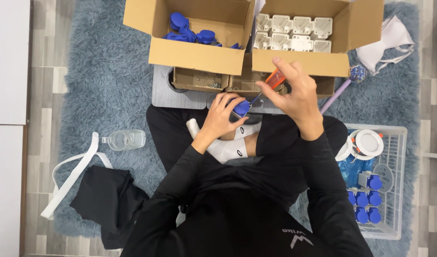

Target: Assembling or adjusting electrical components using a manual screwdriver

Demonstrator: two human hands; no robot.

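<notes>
The person sits cross-legged on a grey-blue rug (99, 71), seen from above. The left hand (222, 116) is clenched around a small blue part (241, 108), holding it just above the lap, near the white socks (230, 143). The right hand (294, 93) grasps an orange-handled screwdriver (274, 81), fingers curled about the handle; the shaft slants down and left, its tip at the blue part (whether it touches the part cannot be told).

Just beyond the hands lies a grey board (180, 93) with two small open boxes on it; the left small box (199, 80) holds what look like screws. Farther off stand two large cardboard boxes: the left box (194, 57) contains loose blue pieces (190, 31), and the right box (299, 62) holds white housings (294, 33) set in rows.

At the right, close by the person's knee, a white wire basket (397, 181) holds finished blue-capped units (366, 200) and a round white disc (368, 143). A purple stick (335, 95) lies between the basket and the right box, and a white cloth item (389, 40) lies far right. On the left of the rug lies a clear bottle (126, 139) on its side, with a black garment (106, 200) and a white strap (71, 176) nearer.
</notes>
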